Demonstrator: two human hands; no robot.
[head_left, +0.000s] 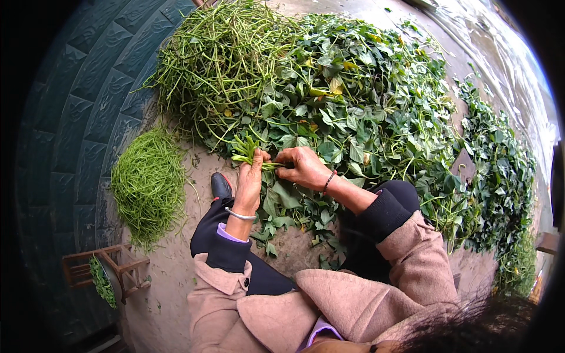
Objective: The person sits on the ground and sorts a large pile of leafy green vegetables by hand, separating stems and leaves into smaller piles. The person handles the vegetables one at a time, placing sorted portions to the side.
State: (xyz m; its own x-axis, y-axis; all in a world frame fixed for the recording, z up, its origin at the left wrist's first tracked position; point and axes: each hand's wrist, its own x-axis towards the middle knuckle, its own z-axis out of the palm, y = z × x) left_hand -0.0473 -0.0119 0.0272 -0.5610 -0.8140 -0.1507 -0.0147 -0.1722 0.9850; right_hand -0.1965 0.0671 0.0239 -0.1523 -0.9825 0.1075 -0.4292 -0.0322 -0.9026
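Observation:
A short bunch of green leaf stems (244,148) is gripped upright in my left hand (250,189), its cut-looking ends fanning out above the thumb. My right hand (305,168) is closed just to the right, with its thumb and fingers pinching the stems at the bunch's other end. Both hands are over the near edge of a wide heap of green leaves (359,112), where some leaves are yellow. Large leaves lie under my right hand. Its fingertips are partly hidden, so the exact grip there is unclear.
A tangled mound of long stems (218,65) rises at the far left. Nearer, a pile of thin, bright green stems (147,185) lies by a dark tiled wall (76,123). A wooden stool (120,267) stands lower left. Crumpled clear plastic sheeting (500,65) borders the right.

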